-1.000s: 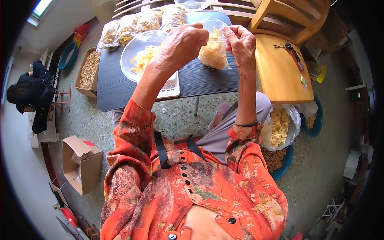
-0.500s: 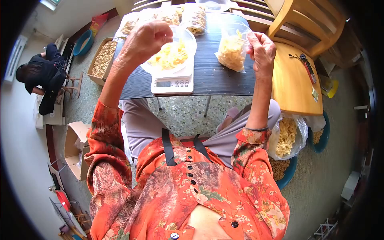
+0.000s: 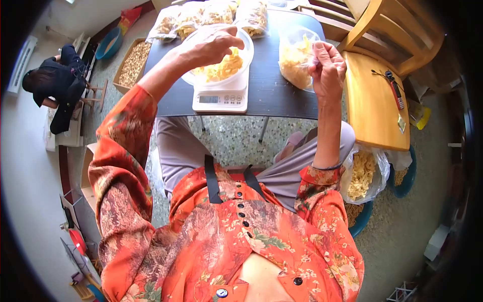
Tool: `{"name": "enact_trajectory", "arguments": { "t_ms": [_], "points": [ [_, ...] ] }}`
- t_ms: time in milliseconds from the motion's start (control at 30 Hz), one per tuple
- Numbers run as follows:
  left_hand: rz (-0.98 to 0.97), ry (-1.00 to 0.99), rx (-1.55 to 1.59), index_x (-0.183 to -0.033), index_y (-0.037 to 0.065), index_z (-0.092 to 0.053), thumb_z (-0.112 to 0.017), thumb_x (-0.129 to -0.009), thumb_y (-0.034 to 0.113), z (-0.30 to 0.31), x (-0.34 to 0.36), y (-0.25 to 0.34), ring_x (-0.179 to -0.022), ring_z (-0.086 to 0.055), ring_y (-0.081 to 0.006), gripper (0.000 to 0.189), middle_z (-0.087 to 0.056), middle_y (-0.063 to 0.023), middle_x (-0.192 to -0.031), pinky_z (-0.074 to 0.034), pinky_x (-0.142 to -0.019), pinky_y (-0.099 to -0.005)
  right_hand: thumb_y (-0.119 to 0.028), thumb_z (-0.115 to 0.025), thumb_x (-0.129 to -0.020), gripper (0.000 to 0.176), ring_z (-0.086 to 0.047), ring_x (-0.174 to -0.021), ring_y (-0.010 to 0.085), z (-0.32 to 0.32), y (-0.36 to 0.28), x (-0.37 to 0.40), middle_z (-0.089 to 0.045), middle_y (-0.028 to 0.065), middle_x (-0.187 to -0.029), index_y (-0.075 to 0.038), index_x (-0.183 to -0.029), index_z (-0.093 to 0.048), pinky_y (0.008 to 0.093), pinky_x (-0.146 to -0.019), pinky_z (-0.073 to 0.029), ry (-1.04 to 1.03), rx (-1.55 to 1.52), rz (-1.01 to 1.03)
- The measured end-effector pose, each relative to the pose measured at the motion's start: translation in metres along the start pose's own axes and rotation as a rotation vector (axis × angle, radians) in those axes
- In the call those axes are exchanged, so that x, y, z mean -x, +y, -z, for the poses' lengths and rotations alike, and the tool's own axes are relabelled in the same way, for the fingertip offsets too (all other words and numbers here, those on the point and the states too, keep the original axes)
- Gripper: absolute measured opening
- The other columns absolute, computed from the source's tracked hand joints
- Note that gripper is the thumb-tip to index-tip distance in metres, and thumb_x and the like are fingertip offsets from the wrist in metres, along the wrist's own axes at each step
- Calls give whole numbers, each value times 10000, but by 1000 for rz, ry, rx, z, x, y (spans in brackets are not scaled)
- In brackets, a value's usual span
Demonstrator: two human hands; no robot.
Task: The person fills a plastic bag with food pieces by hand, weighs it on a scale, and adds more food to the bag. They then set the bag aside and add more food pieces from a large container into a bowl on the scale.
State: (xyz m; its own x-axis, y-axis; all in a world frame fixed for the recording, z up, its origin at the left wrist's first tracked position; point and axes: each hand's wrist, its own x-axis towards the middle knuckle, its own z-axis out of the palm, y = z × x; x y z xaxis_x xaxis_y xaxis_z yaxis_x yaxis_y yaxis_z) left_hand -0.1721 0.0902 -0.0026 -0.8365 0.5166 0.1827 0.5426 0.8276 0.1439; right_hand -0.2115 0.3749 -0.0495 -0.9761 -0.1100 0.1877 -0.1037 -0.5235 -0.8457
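Note:
My left hand [image 3: 214, 46] is over a clear plastic bowl [image 3: 247, 61] with pale yellow dried flakes [image 3: 224, 68] in it. Its fingers are bent and apart, close above the flakes, and nothing shows in them. The bowl stands on a white digital kitchen scale [image 3: 221, 101], whose display is lit but too small to read. At the right, my right hand [image 3: 329, 65] pinches the top edge of a clear plastic bag [image 3: 297, 60]. The bag is partly filled with similar yellow flakes and rests upright on the dark table [image 3: 266, 100].
Several filled bags [image 3: 201, 15] line the table's far edge. A wooden chair [image 3: 375, 100] at the right bears a tool with a red handle [image 3: 395, 90]. Below it are a bag of flakes [image 3: 362, 176] and blue basins [image 3: 405, 176]. A person [image 3: 60, 85] sits far left near a cardboard box [image 3: 133, 63].
My left hand has moved right and its fingers have spread from a closed pinch above the bowl. My right hand still grips the bag, which has shifted slightly.

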Motion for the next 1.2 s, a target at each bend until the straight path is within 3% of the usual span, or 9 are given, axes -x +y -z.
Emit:
{"name": "enact_trajectory", "arguments": {
  "t_ms": [200, 300, 533, 667, 767, 933, 1000, 1067, 1200],
  "points": [
    [-18, -22, -95, -858, 47, -624, -715, -769, -13, -6, 0, -2, -911, -625, -300, 141, -591, -100, -944, -518, -793, -376, -165, -647, -941, 164, -530, -473, 43, 0, 6, 2, -573, -5, -617, -3, -944, -621, 151, -401, -358, -68, -129, 35],
    [-85, 44, 53, -746, 33, -537, -680, -781, -35, -9, 3, -7, -766, -629, -304, 162, -577, -101, -841, -501, -671, -390, -166, -642, -945, 167, -531, -473, 44, -3, 8, 3, -579, -1, -630, 0, -952, -622, 153, -399, -364, -66, -148, 46],
    [3, 4, 51, -734, 20, -522, -652, -802, 11, -1, 10, -4, -750, -616, -290, 147, -556, -98, -752, -466, -643, -394, -170, -622, -956, 164, -533, -499, 42, -6, 7, 6, -592, 6, -655, -7, -968, -620, 146, -427, -353, -140, -61, 42],
    [79, 46, 16, -814, 9, -597, -666, -789, 14, 8, 14, -4, -757, -624, -269, 73, -609, -111, -772, -492, -667, -363, -144, -603, -961, 139, -539, -513, 44, -7, 6, 7, -602, 11, -678, -6, -971, -619, 155, -435, -358, -172, -68, 14],
    [200, 87, 196, -941, 26, -676, -700, -801, 24, 19, 17, -10, -792, -666, -188, 142, -681, -87, -826, -532, -723, -300, -130, -606, -956, 123, -544, -517, 47, -8, 9, 8, -609, 16, -692, -9, -967, -621, 157, -433, -357, -150, -57, 8],
    [303, 160, 395, -988, 39, -710, -713, -811, 55, 31, 23, -6, -778, -653, -117, 178, -686, -47, -808, -530, -731, -286, -118, -628, -941, 106, -536, -517, 45, -13, 9, 9, -609, 14, -694, -13, -934, -630, 162, -425, -354, -119, -38, 20],
    [452, 195, 884, -999, 39, -721, -731, -811, 55, 28, 28, -9, -802, -655, -94, 190, -702, -32, -851, -537, -750, -261, -115, -635, -936, 102, -523, -514, 40, -13, 8, 10, -605, 10, -687, -14, -930, -631, 163, -428, -349, -118, -29, 27],
    [481, 122, 807, -1010, 33, -726, -751, -804, 58, 27, 32, -14, -828, -657, -83, 209, -714, -25, -892, -537, -775, -244, -113, -637, -934, 99, -505, -506, 33, -12, 8, 10, -603, 5, -680, -16, -918, -633, 164, -431, -343, -120, -14, 5],
    [482, 258, 794, -1011, 34, -727, -759, -802, 77, 38, 33, -10, -795, -653, -85, 216, -724, -40, -889, -524, -719, -236, -115, -640, -932, 98, -491, -499, 29, -12, 8, 11, -597, -1, -670, -23, -899, -633, 165, -434, -339, -92, -1, 27]
  ]
}}
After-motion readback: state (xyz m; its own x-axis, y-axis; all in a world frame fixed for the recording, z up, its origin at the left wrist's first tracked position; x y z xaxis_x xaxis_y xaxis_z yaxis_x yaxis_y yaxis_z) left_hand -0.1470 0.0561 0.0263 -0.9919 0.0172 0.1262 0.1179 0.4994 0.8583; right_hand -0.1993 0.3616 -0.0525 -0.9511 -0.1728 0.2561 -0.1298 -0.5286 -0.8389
